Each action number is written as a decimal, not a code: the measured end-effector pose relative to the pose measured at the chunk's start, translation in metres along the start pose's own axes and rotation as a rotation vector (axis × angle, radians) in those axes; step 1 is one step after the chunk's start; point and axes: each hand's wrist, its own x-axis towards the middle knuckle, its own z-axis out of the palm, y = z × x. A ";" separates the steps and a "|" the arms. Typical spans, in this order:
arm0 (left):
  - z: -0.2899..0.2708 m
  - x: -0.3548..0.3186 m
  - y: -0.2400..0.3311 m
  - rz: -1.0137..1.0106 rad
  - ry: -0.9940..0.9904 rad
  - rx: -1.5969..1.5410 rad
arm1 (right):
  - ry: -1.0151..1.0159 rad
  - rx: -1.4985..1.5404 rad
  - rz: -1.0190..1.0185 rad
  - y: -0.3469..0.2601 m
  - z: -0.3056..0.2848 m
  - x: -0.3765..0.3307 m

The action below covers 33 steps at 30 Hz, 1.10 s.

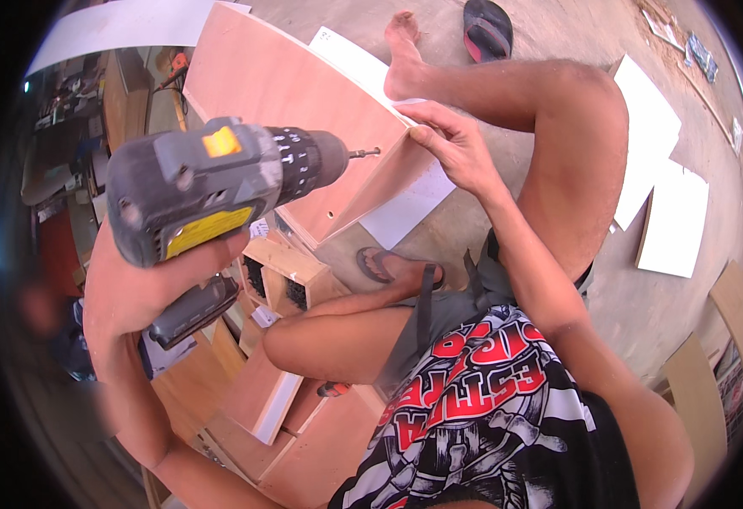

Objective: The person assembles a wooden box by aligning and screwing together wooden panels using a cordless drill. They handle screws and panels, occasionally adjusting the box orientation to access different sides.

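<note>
My left hand point(155, 276) is wrapped round the handle of a grey and yellow cordless drill point(219, 182). The drill's bit point(364, 153) points right, over a pinkish plywood box point(282, 110), and seems apart from the wood. Near the box's lower corner is a small dark hole point(331, 215). At the right end of the box, my right hand point(455, 144) grips the panel's edge between thumb and fingers. A white sheet point(410, 212) lies beneath the box.
A wooden tray point(291, 259) with dark small pieces in two compartments stands by my knee. Plywood pieces point(257, 407) lie at lower left. White panels point(675, 219) and a dark slipper point(488, 32) are on the floor. Another orange power tool point(174, 70) lies behind the drill. A blurred person point(49, 331) is at far left.
</note>
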 end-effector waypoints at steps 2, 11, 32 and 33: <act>-0.001 -0.012 0.003 -0.082 -0.013 -0.004 | -0.051 0.081 -0.012 0.001 0.007 -0.002; -0.012 -0.007 -0.025 -0.033 -0.041 -0.059 | -0.179 -0.126 -0.146 -0.013 -0.007 0.011; 0.006 0.019 -0.001 0.049 0.010 0.069 | -0.444 0.068 -0.075 -0.021 -0.023 0.038; 0.005 0.019 -0.001 0.050 0.006 0.133 | -0.449 0.056 -0.072 -0.021 -0.023 0.037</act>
